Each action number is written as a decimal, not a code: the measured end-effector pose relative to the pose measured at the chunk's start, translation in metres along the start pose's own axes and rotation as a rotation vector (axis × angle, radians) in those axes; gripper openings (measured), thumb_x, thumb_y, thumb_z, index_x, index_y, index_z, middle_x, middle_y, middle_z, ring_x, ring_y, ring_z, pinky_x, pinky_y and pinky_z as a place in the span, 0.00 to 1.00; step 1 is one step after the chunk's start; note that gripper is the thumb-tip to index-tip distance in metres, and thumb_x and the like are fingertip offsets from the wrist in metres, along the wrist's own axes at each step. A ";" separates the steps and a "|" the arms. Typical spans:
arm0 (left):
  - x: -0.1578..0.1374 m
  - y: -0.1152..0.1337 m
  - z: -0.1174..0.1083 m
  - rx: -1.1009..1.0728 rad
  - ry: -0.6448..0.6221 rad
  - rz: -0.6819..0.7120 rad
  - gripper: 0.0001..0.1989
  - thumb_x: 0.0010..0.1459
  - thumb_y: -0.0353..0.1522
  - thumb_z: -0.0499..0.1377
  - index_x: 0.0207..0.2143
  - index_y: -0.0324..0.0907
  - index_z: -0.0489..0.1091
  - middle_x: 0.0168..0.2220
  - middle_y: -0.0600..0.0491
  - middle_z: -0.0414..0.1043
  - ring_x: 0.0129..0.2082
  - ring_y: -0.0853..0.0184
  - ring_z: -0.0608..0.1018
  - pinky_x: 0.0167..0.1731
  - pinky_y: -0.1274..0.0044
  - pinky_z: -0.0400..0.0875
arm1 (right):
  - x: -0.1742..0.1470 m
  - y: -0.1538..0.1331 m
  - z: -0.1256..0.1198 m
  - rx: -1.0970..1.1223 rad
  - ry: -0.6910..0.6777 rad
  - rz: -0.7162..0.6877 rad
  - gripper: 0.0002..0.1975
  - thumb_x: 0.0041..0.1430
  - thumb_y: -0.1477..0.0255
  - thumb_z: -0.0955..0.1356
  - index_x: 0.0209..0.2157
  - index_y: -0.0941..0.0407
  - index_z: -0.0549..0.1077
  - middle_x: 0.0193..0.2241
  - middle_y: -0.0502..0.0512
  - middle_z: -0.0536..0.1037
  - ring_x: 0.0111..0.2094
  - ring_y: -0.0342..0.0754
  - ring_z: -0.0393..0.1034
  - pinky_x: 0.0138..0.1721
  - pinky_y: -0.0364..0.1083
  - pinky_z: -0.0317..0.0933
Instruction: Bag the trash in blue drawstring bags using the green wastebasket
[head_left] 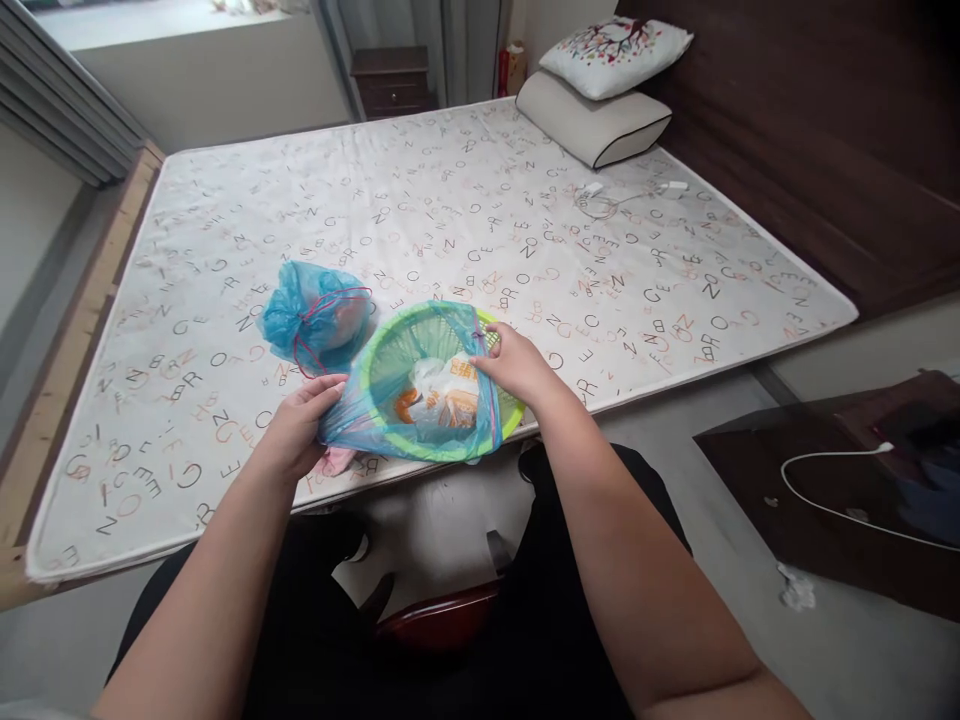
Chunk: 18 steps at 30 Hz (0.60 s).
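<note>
Blue bag (349,415) pinched by fingers of left hand (298,425), also grasped by right hand (514,362) at right rim of green basket (516,412); at near edge of mattress (420,230). Tied bag (315,318) just beyond; broad surface reaching to pillows (592,120) at far right corner.

Letters including N, O, C, E and R are appearing, dark and orange, on the mattress (420,215) beyond the left hand (304,415) and right hand (514,368); between them, orange print is marking a white bag (430,385) illegibly.
</note>
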<state>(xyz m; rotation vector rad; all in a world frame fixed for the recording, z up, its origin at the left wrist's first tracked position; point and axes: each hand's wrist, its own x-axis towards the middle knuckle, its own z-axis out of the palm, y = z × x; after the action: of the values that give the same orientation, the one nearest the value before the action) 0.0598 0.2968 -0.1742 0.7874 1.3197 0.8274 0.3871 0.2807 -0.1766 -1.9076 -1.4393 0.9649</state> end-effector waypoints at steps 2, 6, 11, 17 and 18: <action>-0.001 0.001 0.002 -0.024 0.008 0.027 0.19 0.44 0.36 0.74 0.38 0.38 0.77 0.27 0.55 0.75 0.22 0.71 0.74 0.18 0.82 0.68 | 0.001 -0.001 0.001 -0.029 -0.009 -0.032 0.18 0.57 0.69 0.71 0.50 0.54 0.74 0.32 0.53 0.76 0.33 0.49 0.70 0.36 0.48 0.60; -0.004 0.004 0.005 -0.054 0.036 0.053 0.20 0.41 0.37 0.75 0.36 0.39 0.76 0.27 0.56 0.74 0.22 0.72 0.73 0.19 0.82 0.67 | -0.001 -0.003 0.001 0.143 0.001 -0.130 0.07 0.59 0.72 0.67 0.39 0.53 0.75 0.34 0.51 0.78 0.33 0.47 0.69 0.37 0.46 0.60; -0.006 0.004 0.002 0.102 -0.033 -0.056 0.26 0.41 0.40 0.75 0.42 0.40 0.76 0.30 0.53 0.77 0.23 0.68 0.76 0.20 0.79 0.67 | -0.003 -0.005 0.002 0.546 -0.096 -0.192 0.08 0.55 0.71 0.68 0.39 0.52 0.73 0.32 0.48 0.76 0.32 0.46 0.70 0.37 0.46 0.63; 0.009 -0.004 0.000 -0.037 0.204 0.215 0.19 0.43 0.38 0.74 0.36 0.40 0.76 0.28 0.56 0.75 0.24 0.70 0.75 0.25 0.80 0.70 | 0.002 -0.004 0.006 0.854 -0.118 -0.263 0.10 0.48 0.76 0.68 0.34 0.52 0.68 0.34 0.47 0.75 0.37 0.44 0.72 0.40 0.45 0.67; 0.011 -0.004 0.000 -0.081 0.264 0.301 0.17 0.44 0.38 0.73 0.35 0.41 0.76 0.28 0.57 0.75 0.26 0.71 0.75 0.27 0.80 0.71 | 0.002 -0.003 0.006 0.871 -0.127 -0.253 0.11 0.47 0.76 0.68 0.35 0.52 0.67 0.33 0.46 0.75 0.35 0.44 0.71 0.39 0.44 0.67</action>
<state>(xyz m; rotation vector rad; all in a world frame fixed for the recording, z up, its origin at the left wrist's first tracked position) 0.0608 0.3041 -0.1833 0.8458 1.4076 1.2510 0.3807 0.2839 -0.1779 -1.0210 -1.0231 1.3149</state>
